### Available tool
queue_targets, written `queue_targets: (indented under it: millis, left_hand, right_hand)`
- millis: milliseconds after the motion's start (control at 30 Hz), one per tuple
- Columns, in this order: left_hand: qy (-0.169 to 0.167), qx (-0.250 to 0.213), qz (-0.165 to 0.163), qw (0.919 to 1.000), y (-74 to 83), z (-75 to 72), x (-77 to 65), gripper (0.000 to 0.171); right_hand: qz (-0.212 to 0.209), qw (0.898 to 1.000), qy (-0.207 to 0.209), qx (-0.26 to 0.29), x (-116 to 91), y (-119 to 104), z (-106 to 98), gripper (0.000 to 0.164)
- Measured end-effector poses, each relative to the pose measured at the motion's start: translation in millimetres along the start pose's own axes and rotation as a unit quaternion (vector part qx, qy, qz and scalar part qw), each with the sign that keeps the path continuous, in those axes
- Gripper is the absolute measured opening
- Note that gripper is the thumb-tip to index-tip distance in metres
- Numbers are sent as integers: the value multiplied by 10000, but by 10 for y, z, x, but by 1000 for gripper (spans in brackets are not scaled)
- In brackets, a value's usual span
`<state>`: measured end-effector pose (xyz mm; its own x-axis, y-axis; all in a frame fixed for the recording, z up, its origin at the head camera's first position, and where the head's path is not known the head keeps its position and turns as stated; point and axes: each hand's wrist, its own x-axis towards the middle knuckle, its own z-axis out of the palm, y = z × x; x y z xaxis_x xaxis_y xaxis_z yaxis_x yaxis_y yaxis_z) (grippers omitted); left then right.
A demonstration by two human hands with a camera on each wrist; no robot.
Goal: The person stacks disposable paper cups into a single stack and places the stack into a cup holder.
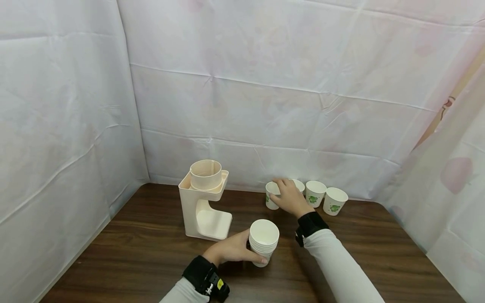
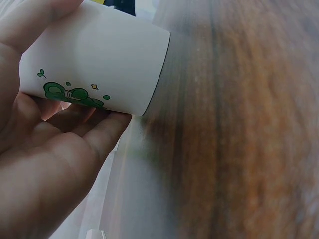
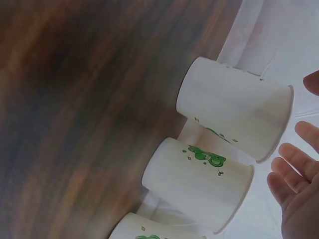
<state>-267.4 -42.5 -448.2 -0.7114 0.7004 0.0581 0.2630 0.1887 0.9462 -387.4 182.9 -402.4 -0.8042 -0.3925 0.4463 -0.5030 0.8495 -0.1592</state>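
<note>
My left hand (image 1: 234, 248) grips a stack of white paper cups (image 1: 264, 235) upright, low over the front middle of the table. In the left wrist view, the outermost cup (image 2: 99, 55) shows a green cartoon print, with fingers and thumb around it. Several more paper cups stand in a row along the back edge. Over the left end of that row is my right hand (image 1: 291, 198), beside the leftmost cup (image 1: 270, 203) and partly hiding the cup behind it. The right wrist view has its relaxed fingers (image 3: 294, 162) near the rim of a cup (image 3: 234, 107), apparently apart from it.
A cream plastic stand (image 1: 189, 210) with a round holder (image 1: 206, 182) on top and a flat base plate (image 1: 215, 224) stands left of the hands. Two printed cups, one the rightmost cup (image 1: 335, 202), stand right of my right hand. White curtains (image 1: 242, 113) surround the wooden table (image 1: 151, 252).
</note>
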Motion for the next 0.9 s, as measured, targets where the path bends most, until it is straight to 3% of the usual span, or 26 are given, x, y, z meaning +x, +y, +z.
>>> queue_targets:
  millis: [200, 533, 900]
  left_hand:
    - [-43, -48, 8, 10000, 7, -1, -3, 78]
    - [-76, -66, -15, 9999, 7, -2, -9, 77]
    - [-40, -57, -7, 10000, 15, -3, -9, 77]
  right_hand:
    - [5, 9996, -276, -29, 108, 15, -3, 54]
    - [468, 9935, -1022, -201, 211, -26, -33, 55]
    - [516, 9912, -1183, -292, 240, -47, -10, 51]
